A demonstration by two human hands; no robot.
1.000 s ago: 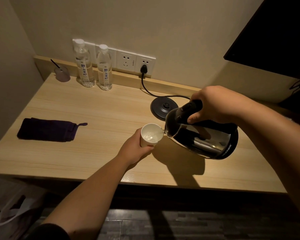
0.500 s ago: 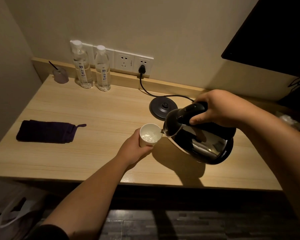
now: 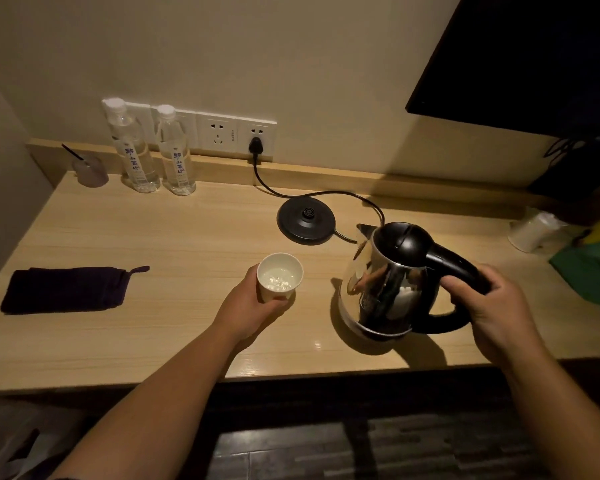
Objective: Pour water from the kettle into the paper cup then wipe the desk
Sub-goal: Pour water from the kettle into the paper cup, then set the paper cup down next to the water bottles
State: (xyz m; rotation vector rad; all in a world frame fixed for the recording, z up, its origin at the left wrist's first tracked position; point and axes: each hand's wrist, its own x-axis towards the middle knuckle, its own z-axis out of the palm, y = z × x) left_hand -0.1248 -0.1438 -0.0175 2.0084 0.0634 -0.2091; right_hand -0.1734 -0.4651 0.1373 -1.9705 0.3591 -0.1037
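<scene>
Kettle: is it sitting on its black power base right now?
No. The kettle stands on the desk, held by the right hand, apart from the power base behind it.

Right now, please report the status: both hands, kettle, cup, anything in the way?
Left hand holds paper cup, water inside. Right hand grips kettle handle, kettle upright on desk. Purple cloth lies untouched at left; nothing in the way.
</scene>
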